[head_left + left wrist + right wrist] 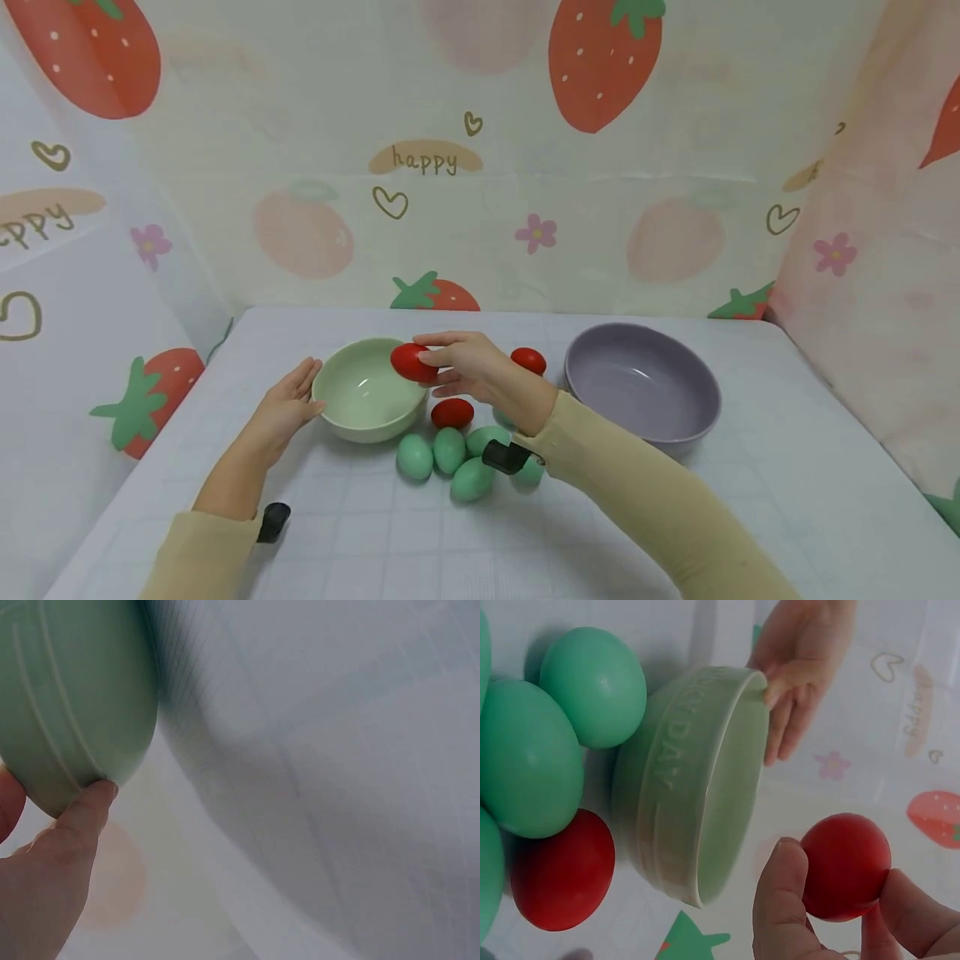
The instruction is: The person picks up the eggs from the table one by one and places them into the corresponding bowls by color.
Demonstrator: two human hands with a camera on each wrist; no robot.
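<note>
My right hand pinches a red egg between thumb and fingers, above the right rim of a pale green bowl. The inside of that bowl shows bare in the head view. With straight fingers, my left hand touches the bowl's left outer side; in the left wrist view a fingertip rests against its wall. Close to the bowl's right side lie another red egg and several green eggs. A further red egg sits behind my right wrist, which partly hides a green egg.
A larger purple bowl stands on the right of the white table. Printed curtains with strawberries enclose the back and sides. A black strap piece hangs at each wrist.
</note>
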